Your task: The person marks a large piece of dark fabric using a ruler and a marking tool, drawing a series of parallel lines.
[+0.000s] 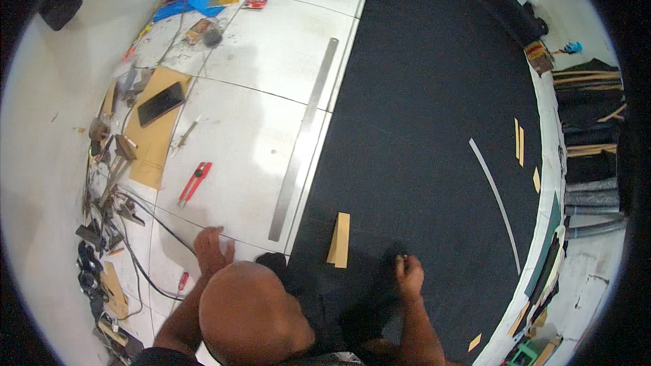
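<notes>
Looking down, I see the fingers of my right hand (409,279) curled together over the black cloth (427,129); I cannot tell whether they grip anything. Left of them lies the tan card (342,240); ahead, to their right, the pale strip (496,196). My left hand (213,251) has its fingers apart over white tiles (237,135), behind the red cutter (195,183), with the ruler (305,139) ahead to their right.

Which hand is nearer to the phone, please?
Left. The left hand is below and slightly right of the phone in the picture; the right hand is much farther right, over the black cloth.
</notes>
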Demonstrator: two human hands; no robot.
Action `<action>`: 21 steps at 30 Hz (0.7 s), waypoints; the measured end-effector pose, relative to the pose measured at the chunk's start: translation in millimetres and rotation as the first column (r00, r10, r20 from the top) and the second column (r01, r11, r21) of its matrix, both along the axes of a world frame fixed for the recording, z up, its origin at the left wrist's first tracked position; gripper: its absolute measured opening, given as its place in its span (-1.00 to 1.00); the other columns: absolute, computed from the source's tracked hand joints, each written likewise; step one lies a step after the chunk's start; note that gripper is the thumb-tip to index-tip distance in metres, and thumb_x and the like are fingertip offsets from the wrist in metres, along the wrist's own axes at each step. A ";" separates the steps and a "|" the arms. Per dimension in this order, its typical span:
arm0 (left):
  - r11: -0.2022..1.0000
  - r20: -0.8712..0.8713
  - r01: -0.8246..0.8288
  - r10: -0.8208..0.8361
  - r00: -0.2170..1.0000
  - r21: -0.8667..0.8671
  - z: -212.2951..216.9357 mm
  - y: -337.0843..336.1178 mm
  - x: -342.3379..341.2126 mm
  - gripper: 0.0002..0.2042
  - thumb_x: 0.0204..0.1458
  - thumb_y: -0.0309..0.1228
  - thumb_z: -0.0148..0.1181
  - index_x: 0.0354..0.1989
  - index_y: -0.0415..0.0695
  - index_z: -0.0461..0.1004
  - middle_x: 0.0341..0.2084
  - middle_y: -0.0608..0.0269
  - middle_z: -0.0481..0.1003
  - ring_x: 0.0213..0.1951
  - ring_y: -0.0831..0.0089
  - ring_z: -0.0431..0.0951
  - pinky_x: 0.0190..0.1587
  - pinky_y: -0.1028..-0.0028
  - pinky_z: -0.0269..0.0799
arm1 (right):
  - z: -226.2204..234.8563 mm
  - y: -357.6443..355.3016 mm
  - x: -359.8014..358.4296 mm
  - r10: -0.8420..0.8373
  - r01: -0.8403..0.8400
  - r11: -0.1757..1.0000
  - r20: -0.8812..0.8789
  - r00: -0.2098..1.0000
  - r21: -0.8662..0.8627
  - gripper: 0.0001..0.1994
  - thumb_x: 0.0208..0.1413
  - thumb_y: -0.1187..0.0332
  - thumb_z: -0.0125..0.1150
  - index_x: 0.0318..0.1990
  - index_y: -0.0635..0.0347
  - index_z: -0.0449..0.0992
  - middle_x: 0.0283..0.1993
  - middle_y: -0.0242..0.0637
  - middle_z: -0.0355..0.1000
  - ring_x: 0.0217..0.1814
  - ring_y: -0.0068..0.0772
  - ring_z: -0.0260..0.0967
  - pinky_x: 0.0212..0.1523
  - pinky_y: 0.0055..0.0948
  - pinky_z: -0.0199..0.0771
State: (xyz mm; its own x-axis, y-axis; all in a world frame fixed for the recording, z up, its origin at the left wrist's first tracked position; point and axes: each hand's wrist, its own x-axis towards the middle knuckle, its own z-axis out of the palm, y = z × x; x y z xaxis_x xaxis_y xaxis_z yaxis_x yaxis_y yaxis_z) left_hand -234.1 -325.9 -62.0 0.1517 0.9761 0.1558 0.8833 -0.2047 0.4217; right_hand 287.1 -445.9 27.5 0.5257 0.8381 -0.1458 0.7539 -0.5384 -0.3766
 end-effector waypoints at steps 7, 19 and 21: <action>0.993 -0.173 -0.113 0.105 0.979 -0.040 0.8 -36.5 24.7 -0.32 0.13 -0.11 0.20 0.37 -0.17 0.19 0.32 -0.20 0.16 0.42 -0.23 0.07 0.44 -0.24 -0.05 | 46.9 146.8 32.2 -0.011 0.007 0.999 0.077 0.997 0.048 -0.77 0.27 0.29 0.23 -0.24 0.34 0.51 -0.29 0.03 0.56 -0.28 0.02 0.56 -0.26 -0.14 0.49; 0.987 -0.181 -0.099 0.076 0.981 -0.124 10.8 -37.2 15.9 -0.29 0.10 -0.10 0.27 0.36 -0.19 0.22 0.35 -0.16 0.10 0.41 -0.23 0.06 0.43 -0.25 -0.04 | 14.9 282.6 -276.9 -0.039 -0.096 0.877 -0.267 0.963 -0.471 -0.25 0.03 0.08 0.47 0.22 0.45 0.29 0.19 0.12 0.36 0.20 0.02 0.45 0.15 -0.05 0.52; 0.987 -0.224 -0.102 0.072 0.972 -0.124 13.6 -31.1 16.9 -0.29 0.12 -0.08 0.27 0.37 -0.20 0.22 0.35 -0.16 0.09 0.41 -0.22 0.06 0.43 -0.24 -0.02 | 4.1 290.0 -283.3 -0.082 -0.028 0.897 -0.227 0.971 -0.442 -0.26 -0.10 0.04 0.54 0.11 0.32 0.31 0.05 0.08 0.43 0.11 0.11 0.52 0.11 0.00 0.60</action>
